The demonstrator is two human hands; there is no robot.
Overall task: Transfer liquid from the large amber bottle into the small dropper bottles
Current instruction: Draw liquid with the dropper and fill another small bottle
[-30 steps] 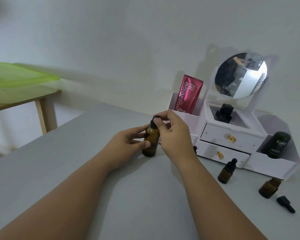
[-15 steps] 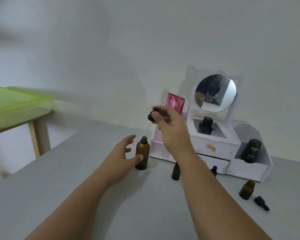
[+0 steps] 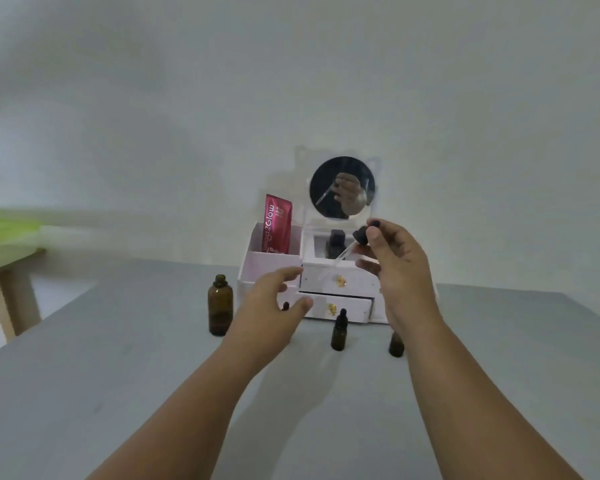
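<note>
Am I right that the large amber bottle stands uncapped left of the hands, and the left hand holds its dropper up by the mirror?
Not quite. In the head view the right hand holds the dropper up by the mirror; the left hand is open and empty. The large amber bottle does stand uncapped left of the hands.

Grey table (image 3: 125, 393) and what stands on it

A big amber bottle (image 3: 220, 310) (cap off) stands left; two small dropper bottles (image 3: 338, 331) (image 3: 396, 345) stand in front of a white drawer organiser (image 3: 340, 289) at the back edge.
</note>
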